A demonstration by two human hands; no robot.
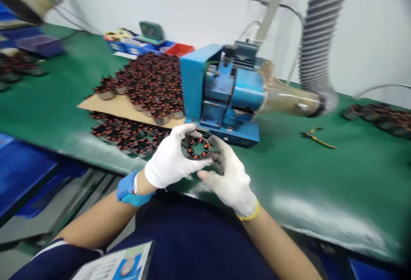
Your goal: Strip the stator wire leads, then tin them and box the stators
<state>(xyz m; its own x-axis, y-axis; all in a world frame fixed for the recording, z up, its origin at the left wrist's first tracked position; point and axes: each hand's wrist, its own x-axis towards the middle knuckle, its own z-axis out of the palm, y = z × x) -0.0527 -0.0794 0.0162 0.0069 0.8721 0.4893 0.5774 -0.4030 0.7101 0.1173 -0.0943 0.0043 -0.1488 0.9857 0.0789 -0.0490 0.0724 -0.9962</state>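
My left hand (171, 156), in a white glove, is closed around a ring-shaped motor stator (189, 153) with copper windings on its inner teeth. The ring's open face is turned up toward me, above the bench's front edge. Just to its right is my right hand (229, 175), in a white knit glove with a yellow cuff and darkened fingertips. Its fingers curve beside the stator, with the thumb apart below; whether they touch the ring I cannot tell. Behind the hands, many similar stators (154, 83) stand packed on a cardboard sheet (120, 108), with more stators (128, 136) under it.
A blue machine (221, 91) stands right behind my hands, joined to a duct (289, 98) and grey hose (321, 36). Yellow-handled pliers (319, 138) lie on the green bench (289, 164). More stators (382, 115) sit far right. Small bins (135, 48) line the wall.
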